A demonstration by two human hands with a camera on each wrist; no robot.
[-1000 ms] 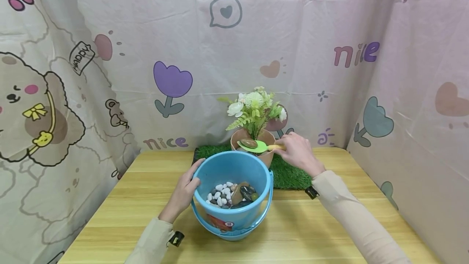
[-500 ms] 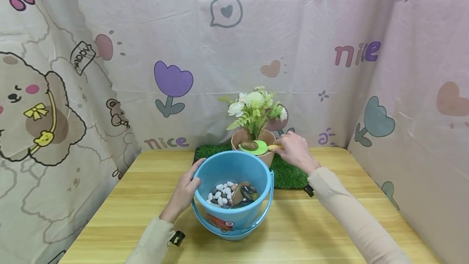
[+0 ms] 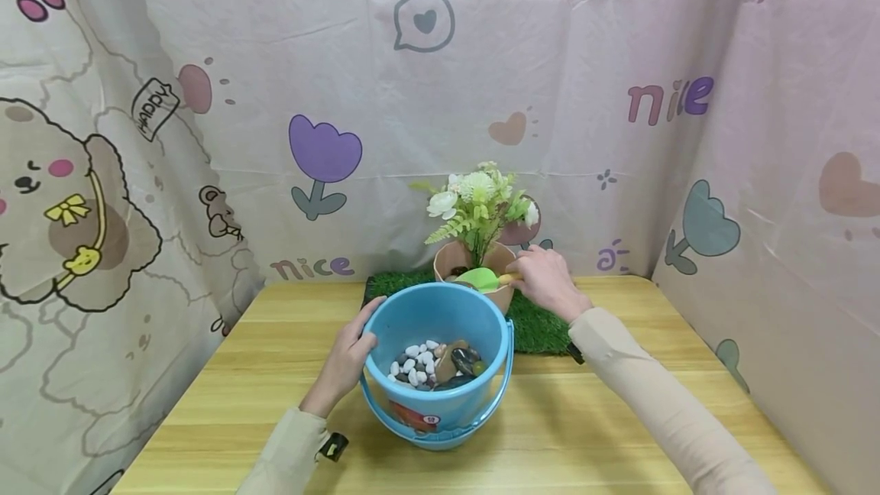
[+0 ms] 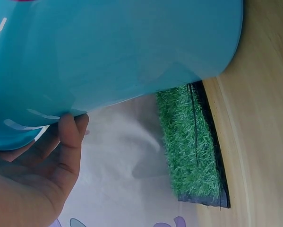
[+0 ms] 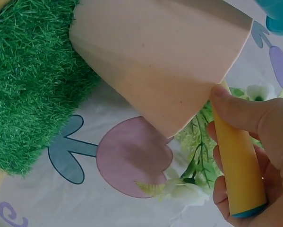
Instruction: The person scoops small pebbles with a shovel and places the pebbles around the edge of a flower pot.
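Note:
My left hand grips the rim of a light blue bucket at its left side. Inside the bucket lie white pebbles and larger dark and brown stones. My right hand holds a small trowel by its yellow handle, with fingers and thumb wrapped round it. The green blade is tilted inside the mouth of a peach flower pot, behind the bucket. White and green flowers stand in the pot. The bucket rim hides the pot's lower front, and little of any stone shows by the blade.
The pot stands on a mat of artificial grass toward the back of the wooden table. The bucket's handle hangs down at its front. A printed cloth hangs behind and at both sides.
The trowel's blade has tipped over, and the brown stone that lay on it has slid off toward the pot. My right hand has turned slightly and moved left. The left hand stays still.

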